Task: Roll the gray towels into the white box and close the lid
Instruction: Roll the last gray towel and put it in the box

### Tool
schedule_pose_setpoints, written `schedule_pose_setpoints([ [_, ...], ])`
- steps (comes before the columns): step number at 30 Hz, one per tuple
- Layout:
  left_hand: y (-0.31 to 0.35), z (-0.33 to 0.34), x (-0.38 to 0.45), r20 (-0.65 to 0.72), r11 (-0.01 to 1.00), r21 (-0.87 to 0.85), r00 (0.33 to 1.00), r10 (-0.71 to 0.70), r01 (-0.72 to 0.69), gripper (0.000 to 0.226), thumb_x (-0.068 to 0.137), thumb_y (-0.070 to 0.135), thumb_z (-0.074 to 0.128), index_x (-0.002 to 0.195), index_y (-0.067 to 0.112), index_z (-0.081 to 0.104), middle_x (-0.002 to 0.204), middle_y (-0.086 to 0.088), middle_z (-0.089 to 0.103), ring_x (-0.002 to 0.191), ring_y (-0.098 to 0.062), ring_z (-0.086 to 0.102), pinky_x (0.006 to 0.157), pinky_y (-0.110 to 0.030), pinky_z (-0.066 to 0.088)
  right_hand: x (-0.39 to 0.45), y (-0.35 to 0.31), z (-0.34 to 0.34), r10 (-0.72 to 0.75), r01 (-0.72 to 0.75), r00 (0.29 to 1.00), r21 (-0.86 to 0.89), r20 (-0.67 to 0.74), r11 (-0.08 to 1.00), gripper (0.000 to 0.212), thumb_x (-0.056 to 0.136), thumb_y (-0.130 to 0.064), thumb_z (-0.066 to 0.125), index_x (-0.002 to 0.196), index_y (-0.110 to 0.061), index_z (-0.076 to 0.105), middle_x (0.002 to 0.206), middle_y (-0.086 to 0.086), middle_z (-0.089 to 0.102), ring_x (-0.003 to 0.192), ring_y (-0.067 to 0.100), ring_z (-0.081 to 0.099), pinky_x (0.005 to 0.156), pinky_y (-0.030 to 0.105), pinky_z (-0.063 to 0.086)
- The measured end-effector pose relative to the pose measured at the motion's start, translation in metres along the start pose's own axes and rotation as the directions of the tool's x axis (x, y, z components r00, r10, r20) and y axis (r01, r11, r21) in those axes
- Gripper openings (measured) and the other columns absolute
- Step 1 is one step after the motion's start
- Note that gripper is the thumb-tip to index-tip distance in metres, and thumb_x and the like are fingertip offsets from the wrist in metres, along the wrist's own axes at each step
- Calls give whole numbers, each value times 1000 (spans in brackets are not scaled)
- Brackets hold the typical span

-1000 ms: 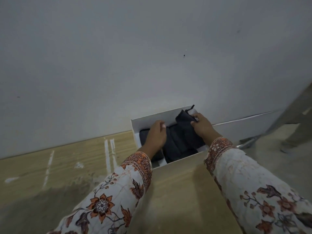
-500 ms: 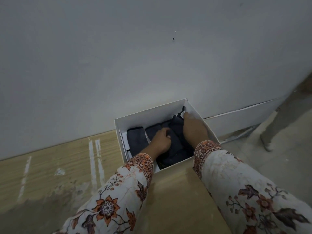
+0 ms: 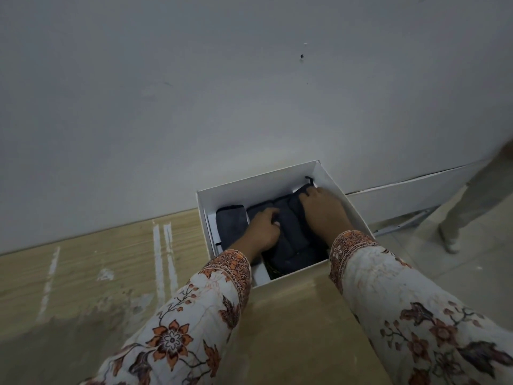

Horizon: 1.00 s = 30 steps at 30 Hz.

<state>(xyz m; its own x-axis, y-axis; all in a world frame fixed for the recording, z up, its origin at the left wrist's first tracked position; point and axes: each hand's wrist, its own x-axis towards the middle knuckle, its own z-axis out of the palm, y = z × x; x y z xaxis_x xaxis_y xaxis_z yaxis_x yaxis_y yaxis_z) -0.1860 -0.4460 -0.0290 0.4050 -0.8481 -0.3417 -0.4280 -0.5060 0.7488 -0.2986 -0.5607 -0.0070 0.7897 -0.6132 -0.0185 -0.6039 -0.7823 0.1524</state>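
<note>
A wooden tabletop (image 3: 91, 262) with pale streaks runs along a gray-white wall (image 3: 194, 93). At its right end an open white box (image 3: 249, 187) stands against the wall, no lid on it. Inside, toward the left wall, one rolled gray towel (image 3: 231, 227) lies by itself. Just beside it the left hand (image 3: 262, 229) reaches into the box with its fingers curled down onto the darker gray towels (image 3: 291, 232) packed in the middle, pressing or gripping them; which of the two is not clear. The right hand (image 3: 323, 211) lies flattened over the right side of the same bundle, fingers spread near a small loop at the far corner. Both arms wear floral sleeves (image 3: 177, 329). At the far right another person's trouser leg (image 3: 477, 201) stands on the floor.
</note>
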Motion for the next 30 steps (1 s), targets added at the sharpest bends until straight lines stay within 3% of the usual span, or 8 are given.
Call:
schedule_pose_setpoints([
  [7, -4, -2, -8, 17, 981, 171, 996, 90, -92, 50, 93, 19, 53, 141, 11, 41, 141, -16, 44, 130, -30, 44, 110, -37, 36, -1, 1, -1, 25, -33, 998, 118, 62, 993, 27, 88, -11, 44, 112, -5, 55, 120, 19, 57, 110, 32, 53, 89, 38, 45],
  [10, -2, 0, -14, 95, 947, 304, 992, 81, -106, 49, 94, 25, 52, 140, 11, 41, 138, -19, 43, 127, -36, 43, 107, -42, 37, -7, 3, -6, 36, -46, 997, 138, 71, 989, 35, 86, -27, 54, 116, -10, 54, 122, 16, 55, 112, 35, 49, 92, 40, 45],
  [13, -2, 1, -24, 105, 862, 490, 991, 84, -125, 49, 93, 34, 51, 137, 16, 43, 140, -15, 41, 130, -37, 36, 108, -44, 34, -18, -3, -10, 96, -113, 985, 118, 146, 986, 49, 78, -38, 67, 117, -14, 53, 124, 14, 50, 115, 37, 47, 91, 41, 46],
  [17, -11, -3, -37, 64, 712, 696, 996, 70, -94, 62, 87, 45, 55, 141, 20, 37, 149, -14, 27, 139, -37, 17, 112, -50, 17, -23, -11, -8, 85, -92, 987, 45, 137, 995, 33, 86, -20, 54, 118, -11, 53, 125, 16, 51, 111, 35, 51, 90, 37, 45],
  [21, -22, -7, -48, 122, 677, 729, 992, 23, -105, 77, 84, 46, 61, 147, 20, 25, 157, -14, 6, 146, -37, -4, 117, -56, 1, -26, -11, -9, 100, -110, 984, 65, 145, 992, 29, 90, -13, 46, 117, -9, 53, 125, 17, 52, 112, 33, 52, 89, 37, 45],
  [25, -25, -11, -55, 130, 640, 754, 988, 78, -150, 80, 82, 43, 63, 148, 22, 23, 158, -13, 9, 147, -36, -3, 119, -55, 1, -25, -17, -16, 149, -157, 985, 99, 89, 983, 36, 87, -27, 58, 120, -15, 51, 126, 12, 48, 117, 33, 45, 83, 40, 49],
  [30, -22, -14, -56, 90, 657, 738, 987, 132, -155, 71, 86, 42, 58, 147, 19, 27, 156, -14, 15, 146, -37, 1, 118, -54, 3, -11, -27, -19, -29, 27, 998, 23, 63, 999, 32, 95, -22, 47, 126, -17, 52, 135, 15, 41, 125, 34, 39, 89, 42, 50],
])
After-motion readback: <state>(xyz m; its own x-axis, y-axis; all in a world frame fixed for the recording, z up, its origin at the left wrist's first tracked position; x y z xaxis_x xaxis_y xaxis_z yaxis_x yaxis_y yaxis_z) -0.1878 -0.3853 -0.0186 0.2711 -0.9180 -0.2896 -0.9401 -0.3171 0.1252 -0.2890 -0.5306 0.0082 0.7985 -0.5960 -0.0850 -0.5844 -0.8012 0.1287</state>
